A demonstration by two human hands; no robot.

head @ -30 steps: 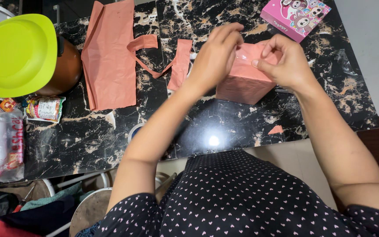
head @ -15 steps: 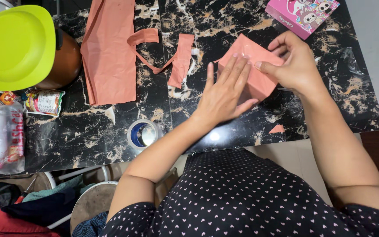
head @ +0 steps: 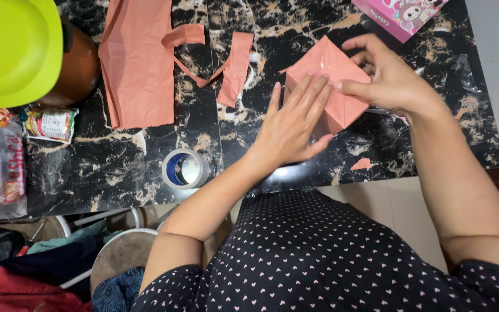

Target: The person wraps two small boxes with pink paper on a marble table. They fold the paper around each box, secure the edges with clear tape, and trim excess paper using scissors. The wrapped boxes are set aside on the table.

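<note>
Salmon-pink paper covers the small box (head: 330, 86) I am working on; it sits on the black marble table (head: 116, 173), toward the far right, just short of a pink printed carton (head: 399, 14). My left hand (head: 290, 127) lies flat on the box's near face, fingers (head: 310, 95) straight and slightly fanned, pressing the wrap down. My right hand (head: 391, 81) steadies the far side, thumb and forefinger pinching the fold at the top edge. The clear tape roll (head: 185, 169) lies near the table's front edge, well apart from the box, beside my left forearm. As I judge it, if either hand lifts before the fold is fixed, the glossy paper may spring open. A careless elbow could also knock the roll off the edge. Leftover paper strips (head: 235, 63) lie beyond.
</note>
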